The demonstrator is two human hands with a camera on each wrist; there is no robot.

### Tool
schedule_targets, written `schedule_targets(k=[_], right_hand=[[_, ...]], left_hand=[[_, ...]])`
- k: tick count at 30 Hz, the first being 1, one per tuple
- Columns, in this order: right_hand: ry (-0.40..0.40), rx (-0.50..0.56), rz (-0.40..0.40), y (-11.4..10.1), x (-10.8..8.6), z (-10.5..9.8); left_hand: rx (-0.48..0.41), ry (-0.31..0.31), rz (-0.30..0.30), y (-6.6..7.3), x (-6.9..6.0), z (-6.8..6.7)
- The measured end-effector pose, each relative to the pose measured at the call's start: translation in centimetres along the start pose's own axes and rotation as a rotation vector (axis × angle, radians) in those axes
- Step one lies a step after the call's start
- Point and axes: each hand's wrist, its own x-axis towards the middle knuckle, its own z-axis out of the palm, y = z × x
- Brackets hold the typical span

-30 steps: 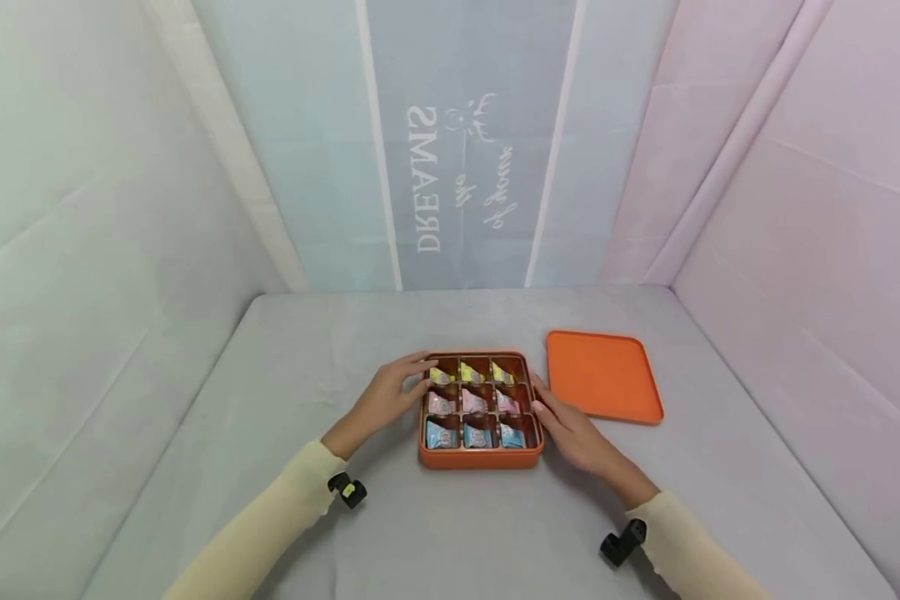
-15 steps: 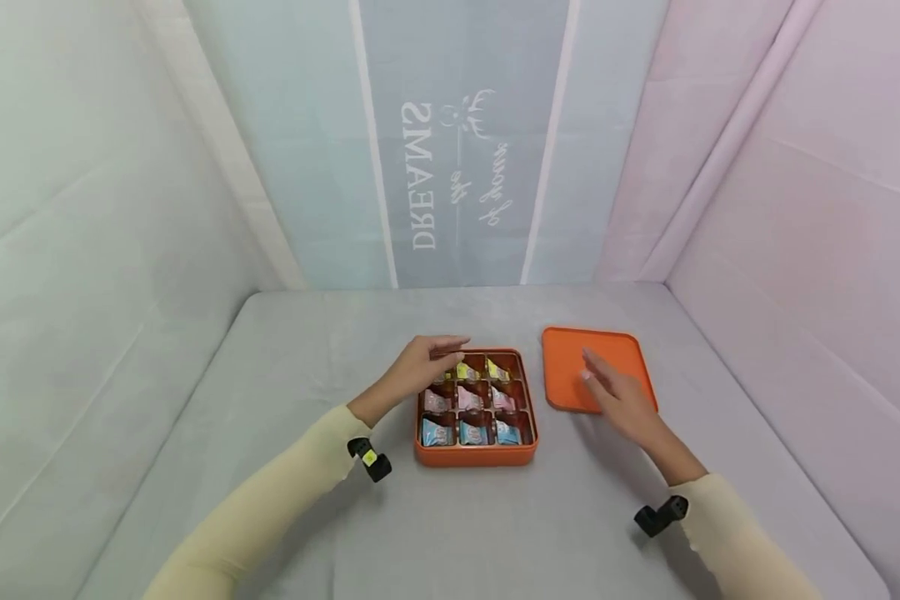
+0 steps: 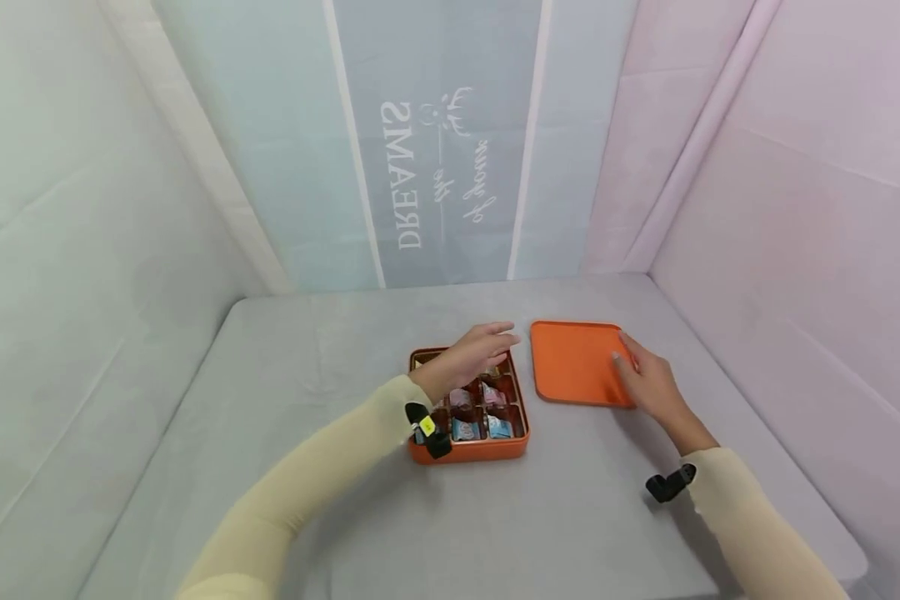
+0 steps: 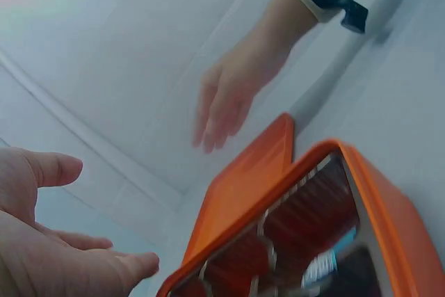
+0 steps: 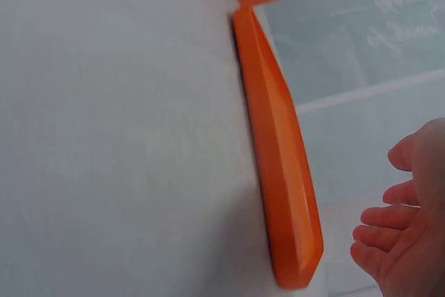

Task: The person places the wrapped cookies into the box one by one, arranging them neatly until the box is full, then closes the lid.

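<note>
An orange square box (image 3: 471, 452) sits on the table, divided into compartments with small wrapped sweets (image 3: 465, 429) in them. Above it reaches my left hand (image 3: 471, 360), fingers extended toward the right and hiding the upper compartments. In the left wrist view, that hand (image 4: 62, 241) holds nothing. The shallow orange lid (image 3: 576, 363) lies to the right of the box, hollow side up. My right hand (image 3: 651, 385) is at the lid's right edge. The right wrist view shows this hand (image 5: 403, 220) with loosely bent fingers, apart from the lid (image 5: 278, 165).
A grey cloth covers the table (image 3: 330, 350). Pale fabric walls stand at the left, right and back, the back one (image 3: 442, 183) bearing mirrored lettering. Black wrist cameras (image 3: 429, 431) are strapped to both wrists.
Both hands have left the sides of the box. The left has moved right across it toward the lid; the right has moved right, over the lid to its far edge.
</note>
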Motion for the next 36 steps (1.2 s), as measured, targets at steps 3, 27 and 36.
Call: schedule_targets(k=[3, 27, 36], right_hand=[[0.014, -0.023, 0.03, 0.9, 0.2, 0.0], [-0.113, -0.066, 0.209, 4.5, 0.4, 0.3], [-0.098, -0.081, 0.185, 4.1, 0.7, 0.9]], left_hand=[[-0.042, -0.007, -0.041, -0.2, 1.1, 1.0], [-0.136, 0.063, -0.278, -2.2, 6.3, 6.5], [-0.112, 0.096, -0.31, -2.3, 6.5, 6.3]])
